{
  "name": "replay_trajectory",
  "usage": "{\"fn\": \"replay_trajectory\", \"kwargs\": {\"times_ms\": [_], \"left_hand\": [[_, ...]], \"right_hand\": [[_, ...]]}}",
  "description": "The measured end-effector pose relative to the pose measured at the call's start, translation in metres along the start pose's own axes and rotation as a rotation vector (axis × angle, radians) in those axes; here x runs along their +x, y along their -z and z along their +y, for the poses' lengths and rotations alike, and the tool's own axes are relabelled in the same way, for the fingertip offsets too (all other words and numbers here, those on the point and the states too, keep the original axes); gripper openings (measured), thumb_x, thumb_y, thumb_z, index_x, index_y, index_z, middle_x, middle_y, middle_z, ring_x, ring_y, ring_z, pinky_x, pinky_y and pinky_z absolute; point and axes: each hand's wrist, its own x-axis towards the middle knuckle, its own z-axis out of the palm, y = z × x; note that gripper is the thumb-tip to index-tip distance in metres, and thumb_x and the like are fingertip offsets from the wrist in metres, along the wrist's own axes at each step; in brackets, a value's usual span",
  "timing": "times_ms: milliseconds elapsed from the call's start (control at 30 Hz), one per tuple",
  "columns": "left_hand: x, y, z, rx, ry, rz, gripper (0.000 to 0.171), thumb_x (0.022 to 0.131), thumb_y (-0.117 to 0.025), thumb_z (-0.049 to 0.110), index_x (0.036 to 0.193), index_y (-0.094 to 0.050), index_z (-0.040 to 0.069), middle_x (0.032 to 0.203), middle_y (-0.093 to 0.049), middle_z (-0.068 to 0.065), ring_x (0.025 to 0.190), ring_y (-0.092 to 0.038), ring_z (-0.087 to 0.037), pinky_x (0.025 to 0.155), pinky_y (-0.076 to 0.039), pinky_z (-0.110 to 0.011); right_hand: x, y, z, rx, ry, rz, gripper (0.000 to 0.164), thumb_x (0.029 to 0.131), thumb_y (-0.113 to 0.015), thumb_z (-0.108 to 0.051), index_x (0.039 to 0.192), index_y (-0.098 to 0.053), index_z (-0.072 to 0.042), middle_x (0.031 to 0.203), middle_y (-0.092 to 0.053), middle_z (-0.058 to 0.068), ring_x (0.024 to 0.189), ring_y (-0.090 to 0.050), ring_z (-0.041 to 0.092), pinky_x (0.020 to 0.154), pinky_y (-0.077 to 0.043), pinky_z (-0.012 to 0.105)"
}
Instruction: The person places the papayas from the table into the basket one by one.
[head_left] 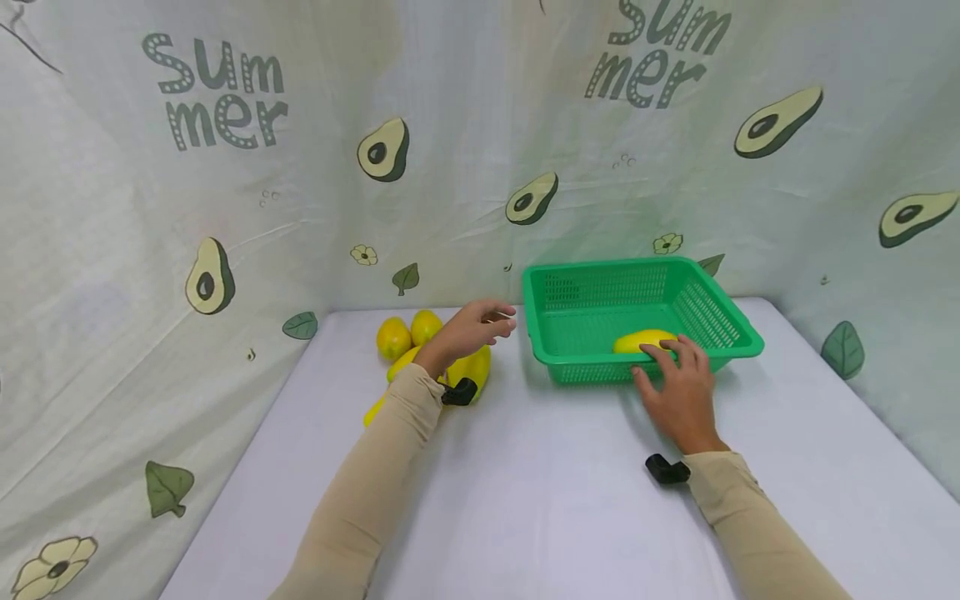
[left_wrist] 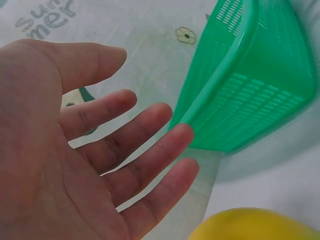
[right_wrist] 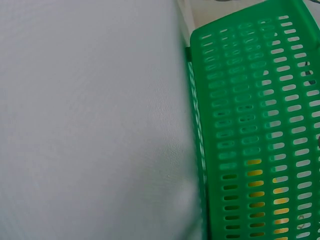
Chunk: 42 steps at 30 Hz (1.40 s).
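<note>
My left hand (head_left: 468, 333) hovers between a group of yellow fruits and the green plastic basket (head_left: 543, 371). In the left wrist view its palm is turned to the camera, fingers spread and holding nothing. My right hand (head_left: 682, 396) is at the basket's front rim, fingertips over the edge and thumb on the outer side. Close by those fingertips, a long yellow fruit (head_left: 643, 340) lies inside the basket against the front wall. Through the slots in the right wrist view, yellow shows low in the basket wall (right_wrist: 220, 110); the right hand is almost wholly outside that view.
Round yellow fruits like lemons (head_left: 393, 337) and a longer yellow fruit (head_left: 474, 372) lie on the white table (head_left: 540, 500), partly hidden by the left forearm. A printed cloth (head_left: 450, 225) hangs behind the basket. Each wrist wears a small black camera (head_left: 459, 392).
</note>
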Motion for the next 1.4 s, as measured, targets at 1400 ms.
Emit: {"fn": "replay_trajectory", "kwargs": {"times_ms": [1400], "left_hand": [[-0.095,0.035,-0.059,-0.036,-0.047,0.363,0.049,0.1,-0.059,0.044,0.137,-0.057,0.012,0.128,-0.063,-0.004,0.12,-0.059,-0.021,0.107,-0.044,-0.042]], "right_hand": [[0.0,-0.004,-0.001,0.037,-0.028,-0.014,0.035,0.089,-0.069,-0.014,0.122,-0.066,-0.004,0.13,-0.052,0.026,0.138,-0.031,0.044,0.096,-0.03,0.074]]}}
